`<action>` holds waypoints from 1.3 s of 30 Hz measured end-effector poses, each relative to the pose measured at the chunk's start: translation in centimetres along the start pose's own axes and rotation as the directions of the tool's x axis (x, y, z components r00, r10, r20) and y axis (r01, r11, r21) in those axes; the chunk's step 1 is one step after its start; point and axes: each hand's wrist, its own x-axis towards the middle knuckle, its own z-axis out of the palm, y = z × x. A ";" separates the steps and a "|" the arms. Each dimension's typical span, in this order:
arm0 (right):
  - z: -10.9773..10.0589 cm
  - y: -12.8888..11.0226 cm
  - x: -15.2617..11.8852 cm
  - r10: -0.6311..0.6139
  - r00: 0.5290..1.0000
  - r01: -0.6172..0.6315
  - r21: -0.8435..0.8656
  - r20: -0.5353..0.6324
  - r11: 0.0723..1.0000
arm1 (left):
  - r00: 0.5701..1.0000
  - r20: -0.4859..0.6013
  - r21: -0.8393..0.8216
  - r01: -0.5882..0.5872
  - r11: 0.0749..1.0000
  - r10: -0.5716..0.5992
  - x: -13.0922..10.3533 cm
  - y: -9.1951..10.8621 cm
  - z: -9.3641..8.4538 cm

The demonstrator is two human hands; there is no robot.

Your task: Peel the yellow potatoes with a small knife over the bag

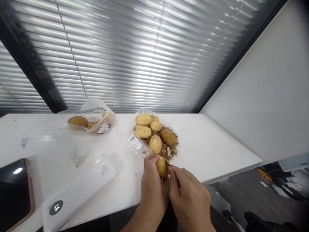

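My left hand is wrapped round a potato at the front edge of the table. My right hand is closed on a small tool with a thin dark edge, which touches the potato's upper right side; most of the tool is hidden by my fingers. Just beyond lies a clear plastic bag with a white label, heaped with brown peelings. On it rest several peeled yellow potatoes and a browner potato that looks to have its skin on.
Another plastic bag with potatoes stands at the back left of the white table. A white power bank and a phone lie at the front left. Blinds rise behind; a white panel borders the right.
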 end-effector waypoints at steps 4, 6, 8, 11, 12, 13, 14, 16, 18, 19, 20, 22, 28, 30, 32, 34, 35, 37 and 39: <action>-0.3 0.0 0.4 0.008 1.000 -0.008 -0.003 0.016 1.000 | 1.000 0.001 0.006 0.010 1.000 -0.010 0.0 0.2 -0.1; -0.4 0.2 0.5 0.003 1.000 -0.003 0.000 0.024 1.000 | 0.999 -0.003 -0.006 0.042 0.999 -0.042 0.0 0.2 -0.1; -0.6 0.5 0.5 0.009 1.000 -0.010 0.007 0.013 1.000 | 0.999 -0.010 -0.017 0.034 0.999 -0.034 -0.1 0.1 0.0; -0.9 1.0 0.4 -0.002 1.000 0.002 0.050 0.001 0.999 | 0.999 -0.036 -0.021 -0.011 1.000 0.010 -0.2 -0.2 0.1; -1.0 1.1 0.3 -0.021 1.000 0.020 0.071 0.008 0.997 | 0.999 -0.042 -0.021 -0.017 1.000 0.016 -0.2 -0.2 0.1; -1.1 1.3 0.2 -0.044 0.999 0.042 0.091 0.017 0.995 | 0.999 -0.045 -0.022 -0.020 1.000 0.019 -0.2 -0.3 0.1; -1.2 1.4 0.1 -0.068 0.997 0.065 0.105 0.027 0.992 | 0.999 -0.045 -0.022 -0.018 1.000 0.017 -0.2 -0.3 0.1; -1.3 1.5 0.0 -0.104 0.994 0.100 0.106 0.035 0.989 | 0.999 -0.032 -0.030 -0.007 1.000 0.006 -0.3 -0.3 0.1; -1.2 1.5 -0.1 -0.120 0.992 0.117 0.079 0.029 0.990 | 1.000 -0.024 -0.038 0.012 0.999 -0.013 -0.3 -0.2 0.1; -1.1 1.4 -0.2 -0.121 0.992 0.119 0.061 0.022 0.991 | 0.999 -0.026 -0.041 0.021 0.999 -0.022 -0.2 -0.2 0.1; -1.0 1.4 -0.2 -0.121 0.993 0.121 0.044 0.014 0.992 | 0.999 -0.028 -0.043 0.028 0.999 -0.030 -0.2 -0.2 0.1; -0.8 1.3 -0.3 -0.122 0.993 0.122 0.017 0.002 0.992 | 0.998 -0.036 -0.043 0.045 0.998 -0.047 -0.2 -0.2 0.1; -0.2 0.4 -0.2 -0.097 0.995 0.094 -0.090 -0.033 0.992 | 0.975 -0.037 -0.213 0.207 0.955 -0.219 0.0 0.7 -0.1; 0.0 0.0 -0.1 -0.064 0.998 0.061 -0.099 -0.029 0.993 | 0.937 -0.038 -0.316 0.317 0.894 -0.346 0.3 1.3 0.0; 0.2 -0.3 0.0 -0.034 0.999 0.031 -0.095 -0.025 0.995 | 0.895 -0.021 -0.373 0.407 0.834 -0.446 0.6 2.0 0.0; 0.4 -0.5 0.1 -0.006 1.000 0.004 -0.086 -0.020 0.996 | 0.862 0.008 -0.410 0.465 0.785 -0.506 1.0 2.5 0.1; 0.5 -0.6 0.1 0.007 1.000 -0.009 -0.076 -0.016 0.997 | 0.852 0.022 -0.428 0.480 0.766 -0.522 1.1 2.6 0.1; 0.7 -0.7 0.2 0.031 0.999 -0.032 -0.053 -0.012 0.998 | 0.845 0.010 -0.450 0.481 0.752 -0.535 1.1 2.7 0.0; 0.8 -0.7 0.3 0.041 0.999 -0.041 -0.042 -0.006 0.998 | 0.871 -0.050 -0.417 0.427 0.802 -0.489 1.0 2.3 -0.1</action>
